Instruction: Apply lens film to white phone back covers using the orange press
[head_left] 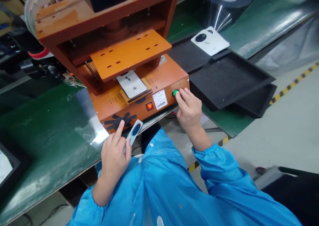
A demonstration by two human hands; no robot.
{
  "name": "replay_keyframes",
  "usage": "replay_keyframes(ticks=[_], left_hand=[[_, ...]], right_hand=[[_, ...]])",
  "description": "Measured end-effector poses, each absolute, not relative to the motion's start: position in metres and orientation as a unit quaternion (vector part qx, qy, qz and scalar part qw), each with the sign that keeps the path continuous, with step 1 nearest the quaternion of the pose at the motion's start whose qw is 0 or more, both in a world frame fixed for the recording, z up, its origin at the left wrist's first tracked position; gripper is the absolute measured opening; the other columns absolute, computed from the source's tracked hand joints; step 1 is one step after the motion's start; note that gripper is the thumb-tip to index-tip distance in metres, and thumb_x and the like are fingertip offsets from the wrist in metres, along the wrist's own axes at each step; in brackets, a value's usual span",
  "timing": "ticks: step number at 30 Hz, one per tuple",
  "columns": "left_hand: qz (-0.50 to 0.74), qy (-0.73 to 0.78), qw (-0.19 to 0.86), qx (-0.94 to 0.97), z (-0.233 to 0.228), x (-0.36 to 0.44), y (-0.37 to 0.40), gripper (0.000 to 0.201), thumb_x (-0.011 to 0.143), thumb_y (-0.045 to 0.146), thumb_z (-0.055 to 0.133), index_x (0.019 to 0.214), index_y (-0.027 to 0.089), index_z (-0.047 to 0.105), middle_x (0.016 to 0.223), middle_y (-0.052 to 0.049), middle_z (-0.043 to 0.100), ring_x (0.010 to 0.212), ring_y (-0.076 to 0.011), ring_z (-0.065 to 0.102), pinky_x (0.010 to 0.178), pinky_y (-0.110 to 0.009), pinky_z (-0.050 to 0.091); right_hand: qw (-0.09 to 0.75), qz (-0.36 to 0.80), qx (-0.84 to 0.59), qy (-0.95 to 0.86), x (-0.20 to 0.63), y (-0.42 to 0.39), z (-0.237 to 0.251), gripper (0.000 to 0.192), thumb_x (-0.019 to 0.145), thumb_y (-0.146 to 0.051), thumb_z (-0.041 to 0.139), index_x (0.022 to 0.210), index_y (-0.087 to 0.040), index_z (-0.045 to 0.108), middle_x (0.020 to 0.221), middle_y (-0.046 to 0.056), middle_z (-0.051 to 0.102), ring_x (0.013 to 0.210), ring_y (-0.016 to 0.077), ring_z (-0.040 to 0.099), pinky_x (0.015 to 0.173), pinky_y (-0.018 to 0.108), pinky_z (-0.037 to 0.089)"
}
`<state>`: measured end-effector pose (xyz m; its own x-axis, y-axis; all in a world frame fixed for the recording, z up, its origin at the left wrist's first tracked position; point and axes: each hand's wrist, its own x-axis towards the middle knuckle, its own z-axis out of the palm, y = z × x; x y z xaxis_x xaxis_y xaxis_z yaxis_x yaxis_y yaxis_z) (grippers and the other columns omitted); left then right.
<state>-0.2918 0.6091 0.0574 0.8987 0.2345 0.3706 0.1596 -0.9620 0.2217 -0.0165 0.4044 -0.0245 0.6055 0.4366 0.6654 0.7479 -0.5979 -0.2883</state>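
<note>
both hands at the front of an orange press machine (139, 83).
the right hand (189, 110) has loosely curled fingers, holds nothing, and touches the green button (175, 93). the left hand (114, 153) pinches a thin white strip (134, 133) while its forefinger points at the black tape cross (121, 119). a white panel (131, 84) lies under the platen.

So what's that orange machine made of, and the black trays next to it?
The orange machine looks like smooth, matte board, maybe a resin or fibre sheet: flat panels with cut slots and no metal shine. I can't be sure. The black trays look like soft, dull foam, with thick walls and no gleam. The right hand touches the machine's glossy green button, likely plastic.
</note>
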Motion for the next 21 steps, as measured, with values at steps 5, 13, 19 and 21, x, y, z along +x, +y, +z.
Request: replay_keyframes(ticks=[5,13,19,21], left_hand=[[0.273,0.1,0.183,0.939,0.068,-0.295,0.6,0.02,0.102,0.018,0.058,0.083,0.021,0.061,0.142,-0.016,0.071,0.094,-0.0241,0.069,0.081,-0.041,0.054],[0.369,0.12,0.389,0.835,0.063,-0.284,0.553,0.023,0.106,0.017,0.052,0.089,0.022,0.066,0.096,-0.003,0.064,0.087,-0.0181,0.064,0.076,-0.032,0.054],[0.363,0.119,0.234,0.894,0.047,-0.309,0.599,0.041,0.104,0.041,0.056,0.138,0.021,0.068,0.126,-0.014,0.069,0.113,-0.0305,0.067,0.099,-0.048,0.054],[0.373,0.164,0.16,0.899,0.037,-0.333,0.63,0.043,0.096,0.04,0.064,0.135,0.028,0.072,0.113,-0.01,0.074,0.105,-0.0335,0.069,0.102,-0.056,0.052]], right_hand=[[0.337,-0.254,-0.845,-0.33,-0.038,0.399,-0.009,0.044,0.105,-0.022,0.047,0.144,-0.023,0.067,0.151,0.018,0.067,0.147,0.0354,0.059,0.116,0.059,0.05],[0.61,0.006,-0.647,-0.457,-0.171,0.415,0.013,0.022,0.103,-0.043,0.065,0.101,-0.021,0.07,0.085,0.005,0.077,0.07,0.0179,0.074,0.067,0.027,0.06],[0.652,-0.086,-0.707,-0.259,-0.101,0.412,0.019,0.023,0.109,-0.041,0.058,0.1,-0.023,0.069,0.064,-0.003,0.067,0.048,0.0133,0.061,0.048,0.022,0.049],[0.665,-0.134,-0.717,-0.161,-0.018,0.402,0.035,0.028,0.109,-0.049,0.056,0.109,-0.023,0.068,0.067,-0.003,0.066,0.047,0.0139,0.058,0.045,0.024,0.045]])
